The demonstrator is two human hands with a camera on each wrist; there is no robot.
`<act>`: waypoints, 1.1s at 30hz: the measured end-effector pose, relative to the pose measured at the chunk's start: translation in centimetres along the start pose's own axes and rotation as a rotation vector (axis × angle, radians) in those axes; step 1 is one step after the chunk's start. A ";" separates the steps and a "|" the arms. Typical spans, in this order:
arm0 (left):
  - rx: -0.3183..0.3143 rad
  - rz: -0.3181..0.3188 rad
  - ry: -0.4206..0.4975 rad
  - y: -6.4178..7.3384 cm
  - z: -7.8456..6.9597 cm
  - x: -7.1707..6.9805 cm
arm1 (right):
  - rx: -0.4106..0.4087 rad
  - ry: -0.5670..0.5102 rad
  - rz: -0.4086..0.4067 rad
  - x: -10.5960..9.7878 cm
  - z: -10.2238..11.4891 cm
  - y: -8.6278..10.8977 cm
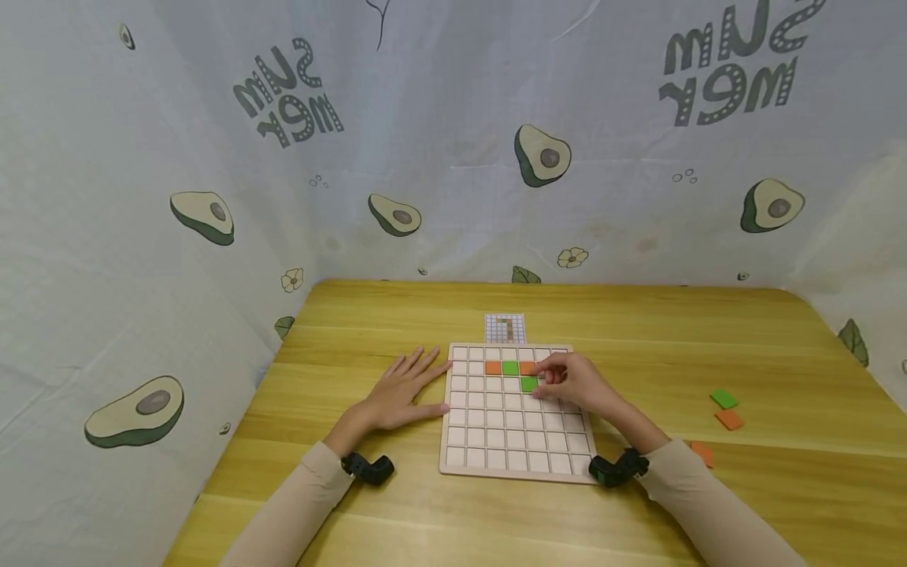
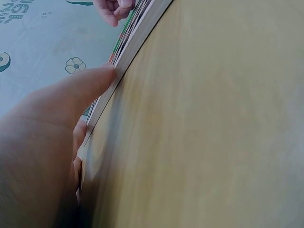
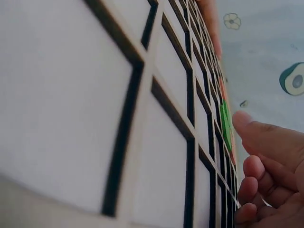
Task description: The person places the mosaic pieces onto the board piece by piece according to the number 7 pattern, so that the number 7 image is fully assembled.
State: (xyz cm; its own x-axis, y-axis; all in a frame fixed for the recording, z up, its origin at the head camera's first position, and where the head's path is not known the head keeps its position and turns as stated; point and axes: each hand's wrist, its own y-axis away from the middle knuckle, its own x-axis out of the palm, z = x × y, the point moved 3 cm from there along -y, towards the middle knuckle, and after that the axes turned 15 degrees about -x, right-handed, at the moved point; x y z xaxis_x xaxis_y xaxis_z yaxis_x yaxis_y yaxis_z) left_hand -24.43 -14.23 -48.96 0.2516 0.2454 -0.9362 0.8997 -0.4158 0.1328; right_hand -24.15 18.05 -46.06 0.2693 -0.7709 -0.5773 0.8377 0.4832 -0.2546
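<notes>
A pale wooden grid board (image 1: 495,438) lies on the table with orange and green square tiles in some cells. In its second row sit an orange tile (image 1: 493,368), a green tile (image 1: 510,368) and another orange tile (image 1: 526,368); a lower green tile (image 1: 528,384) lies beneath the last one. My left hand (image 1: 401,391) rests flat, fingers spread, its thumb and a fingertip touching the board's left edge. Over the board, my right hand (image 1: 575,383) has thumb and forefinger parted beside the lower green tile. No tile shows between its fingers in the right wrist view.
Behind the board lies a small printed pattern card (image 1: 505,327). To the right are a loose green tile (image 1: 724,399), an orange one (image 1: 729,420) and another orange one (image 1: 702,453) partly behind the right sleeve. A printed curtain (image 1: 453,157) hangs behind the wooden table (image 1: 397,512).
</notes>
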 end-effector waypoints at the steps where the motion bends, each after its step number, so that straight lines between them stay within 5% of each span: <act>1: 0.000 0.002 0.002 0.0 0.0 0.0 | -0.004 -0.012 -0.003 -0.1 0.1 0.1; 14: 0.012 -0.008 0.010 0.0 0.0 -0.1 | -0.004 -0.087 -0.062 -3.3 2.2 1.9; 33: 0.001 0.007 -0.006 0.0 0.0 0.0 | -0.038 -0.004 -0.163 -9.3 3.3 9.7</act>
State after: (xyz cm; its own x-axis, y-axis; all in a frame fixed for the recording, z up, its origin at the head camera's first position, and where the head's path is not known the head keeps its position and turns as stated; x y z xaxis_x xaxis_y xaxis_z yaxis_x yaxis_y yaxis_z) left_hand -24.42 -14.22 -48.94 0.2551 0.2370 -0.9374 0.8978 -0.4179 0.1387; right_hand -17.02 28.55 -40.60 0.1332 -0.8418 -0.5232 0.8518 0.3670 -0.3737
